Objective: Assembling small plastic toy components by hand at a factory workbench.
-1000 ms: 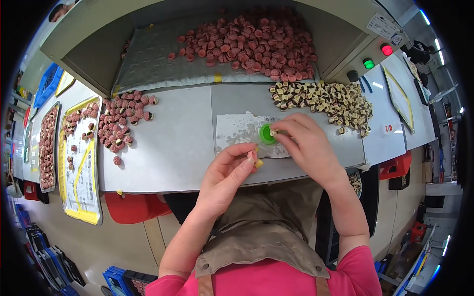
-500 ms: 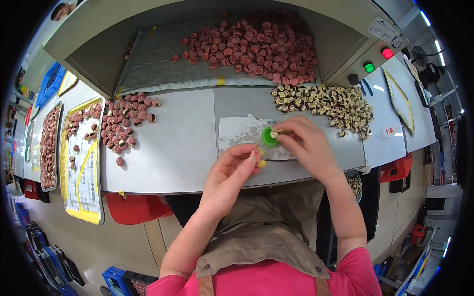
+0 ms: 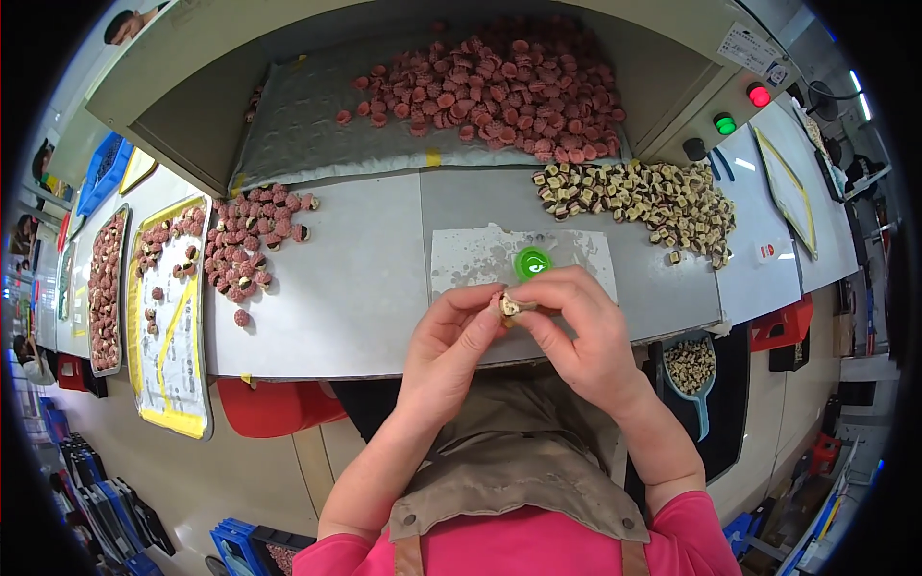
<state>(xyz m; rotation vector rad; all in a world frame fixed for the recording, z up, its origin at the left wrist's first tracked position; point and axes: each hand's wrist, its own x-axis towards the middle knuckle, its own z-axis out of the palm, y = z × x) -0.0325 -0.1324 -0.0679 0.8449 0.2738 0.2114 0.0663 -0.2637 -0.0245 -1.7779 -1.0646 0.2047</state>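
Above the front edge of the worktable my two hands meet. My left hand (image 3: 444, 353) pinches a small pink ridged cup, mostly hidden behind the thumb and fingertips. Between the fingertips of my right hand (image 3: 588, 338) is a small cream-coloured cube (image 3: 509, 305), pressed against the cup. Something yellow shows at the left fingertips. Just beyond the fingers stands a small round green pot (image 3: 533, 262) with white stuff inside, on a stained white sheet (image 3: 461, 252).
Pink cups (image 3: 490, 91) heap inside the lit cabinet ahead. Cream-and-dark cubes (image 3: 663, 206) pile at the right. Finished-looking pink balls (image 3: 252, 235) lie at the left beside a yellow-taped tray (image 3: 178, 384). A blue scoop (image 3: 693, 376) of cubes sits below the table's right side.
My right hand has come from the green pot toward me and left, bringing the cube against the pink cup in my left hand. The left hand stays nearly in place.
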